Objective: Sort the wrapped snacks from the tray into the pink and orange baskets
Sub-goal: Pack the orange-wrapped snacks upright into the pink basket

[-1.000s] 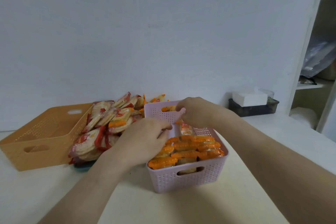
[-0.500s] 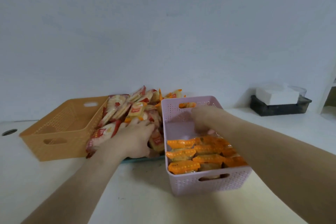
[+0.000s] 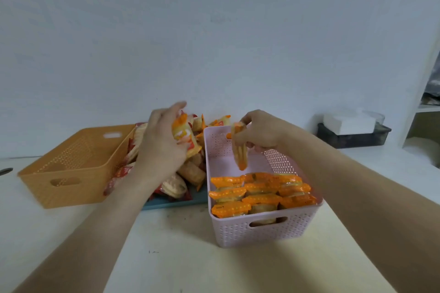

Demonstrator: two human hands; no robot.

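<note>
A pink basket stands at centre right, its near half packed with orange-wrapped snacks. My right hand hovers over its far half, gripping one orange-wrapped snack that hangs down on end. My left hand is raised above the teal tray, closed on a pale snack with orange wrapper ends. The tray carries a heap of red-wrapped snacks. The orange basket sits to the left and looks empty inside.
A dark box with a white tissue pack stands at the back right by the wall. A white shelf unit rises at the right edge. A small dark object lies at the far left table edge.
My left hand lifted off the tray heap with a snack in it. My right hand rose from inside the pink basket and now holds an orange-wrapped snack above it.
</note>
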